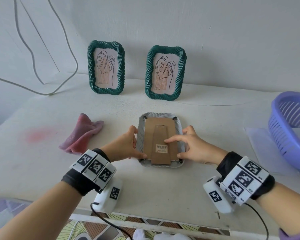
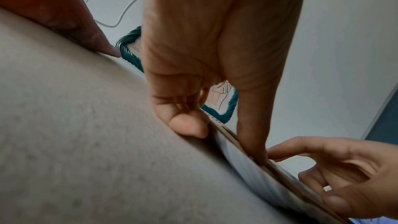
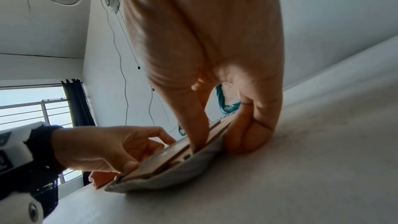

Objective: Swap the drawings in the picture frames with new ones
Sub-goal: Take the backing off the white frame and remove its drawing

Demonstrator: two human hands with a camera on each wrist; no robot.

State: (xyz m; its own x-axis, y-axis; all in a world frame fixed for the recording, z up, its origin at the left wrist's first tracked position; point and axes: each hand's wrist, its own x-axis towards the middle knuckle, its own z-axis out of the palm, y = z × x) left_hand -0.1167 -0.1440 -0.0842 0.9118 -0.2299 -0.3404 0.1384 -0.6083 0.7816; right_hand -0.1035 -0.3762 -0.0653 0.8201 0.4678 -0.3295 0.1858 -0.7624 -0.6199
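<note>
A white picture frame (image 1: 180, 130) lies face down in the middle of the table, its brown cardboard backing (image 1: 151, 135) with a barcode label facing up. My left hand (image 1: 128, 146) grips the frame's left edge, thumb on the backing's near left corner. My right hand (image 1: 192, 146) grips the right edge, with the index finger stretched onto the backing beside the label. In the wrist views the white frame (image 2: 247, 168) (image 3: 183, 173) lies flat with digits of both hands pressing on its back. Two green frames (image 1: 106, 67) (image 1: 165, 72) with leaf drawings stand upright against the wall.
A pink-purple cloth (image 1: 81, 135) lies left of the white frame. A purple slatted basket (image 1: 291, 130) sits at the right edge on white paper sheets (image 1: 256, 141). A white cable (image 1: 42, 80) hangs on the wall at the left. The table's front edge (image 1: 145, 216) is near my wrists.
</note>
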